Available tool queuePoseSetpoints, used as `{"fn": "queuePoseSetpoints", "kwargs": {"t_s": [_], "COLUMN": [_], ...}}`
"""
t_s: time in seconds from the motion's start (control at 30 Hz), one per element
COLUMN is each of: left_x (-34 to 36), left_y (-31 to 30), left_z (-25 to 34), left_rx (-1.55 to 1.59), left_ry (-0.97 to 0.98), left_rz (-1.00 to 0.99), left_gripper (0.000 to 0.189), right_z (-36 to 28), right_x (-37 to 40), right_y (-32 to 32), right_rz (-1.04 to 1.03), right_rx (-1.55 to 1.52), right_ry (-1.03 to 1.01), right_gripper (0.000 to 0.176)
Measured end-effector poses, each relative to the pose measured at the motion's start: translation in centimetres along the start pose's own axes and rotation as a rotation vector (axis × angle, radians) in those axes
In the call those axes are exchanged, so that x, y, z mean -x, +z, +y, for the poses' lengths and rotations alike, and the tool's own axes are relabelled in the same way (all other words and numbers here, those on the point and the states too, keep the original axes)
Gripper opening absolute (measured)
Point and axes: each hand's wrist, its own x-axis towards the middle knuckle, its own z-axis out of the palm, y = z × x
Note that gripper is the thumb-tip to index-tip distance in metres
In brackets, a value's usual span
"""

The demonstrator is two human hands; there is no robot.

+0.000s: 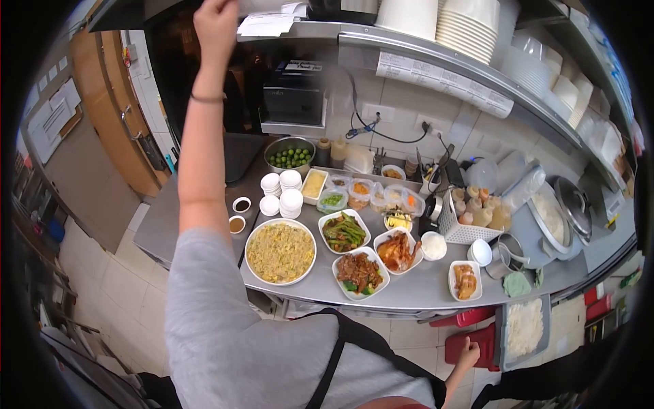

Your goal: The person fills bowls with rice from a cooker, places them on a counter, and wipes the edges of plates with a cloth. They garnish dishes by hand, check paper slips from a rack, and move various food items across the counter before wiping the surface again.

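Note:
My left hand (216,19) is raised to the upper shelf with its fingers closed, and what they hold, if anything, is hidden. White paper slips (267,23) hang over the shelf edge just right of it. My right hand (469,354) hangs low beside my body, fingers curled and one digit sticking up, with nothing visible in it. Near it are a red bin (470,346) and a grey tub (505,320) of white rice-like food. On the counter stand a plate of fried rice (281,252), green vegetables (344,232), meat with greens (360,274) and roasted meat (397,251).
White cups (291,201) are stacked behind the fried rice, near a bowl of green limes (291,154). Bottles fill a white basket (470,228). A small dish of sliced meat (465,281) sits near the front edge. Stacked bowls (470,31) line the overhead shelf (422,51).

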Motion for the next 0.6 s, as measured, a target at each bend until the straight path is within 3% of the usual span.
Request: {"fn": "queuePoseSetpoints", "kwargs": {"t_s": [0.07,0.13,0.17,0.2,0.27,0.37,0.6], "left_x": [-2.9,-4.3,-4.4,-4.6,-4.5,-4.3,-3.1], "left_y": [1.4,1.3,2.3,2.1,3.7,3.0,1.7], "left_z": [0.7,-1.7,-0.5,-2.9,-2.0,-5.1,-1.2], "left_rx": [0.420,0.378,0.375,0.376,0.538,0.525,0.461], "left_ry": [-0.347,-0.510,-0.529,-0.512,-0.540,-0.520,-0.601], "left_rz": [0.042,-0.046,0.001,-0.070,0.044,-0.055,-0.020], "left_gripper": [0.022,0.025,0.026,0.026,0.027,0.028,0.028], "right_z": [-0.2,1.1,0.8,1.3,3.3,5.4,5.8], "right_x": [-1.4,-2.4,-2.4,-2.5,-2.3,-2.9,-8.3], "right_y": [0.1,1.6,1.8,2.6,4.0,5.4,4.7], "right_rz": [-0.043,-0.059,-0.097,-0.108,-0.189,-0.280,-0.379], "right_rx": [-0.069,-0.067,-0.050,-0.060,0.028,0.041,-0.026], "right_ry": [-0.023,-0.030,0.009,-0.003,0.012,0.029,-0.151], "right_gripper": [0.031,0.025,0.024,0.024,0.022,0.022,0.019]}}
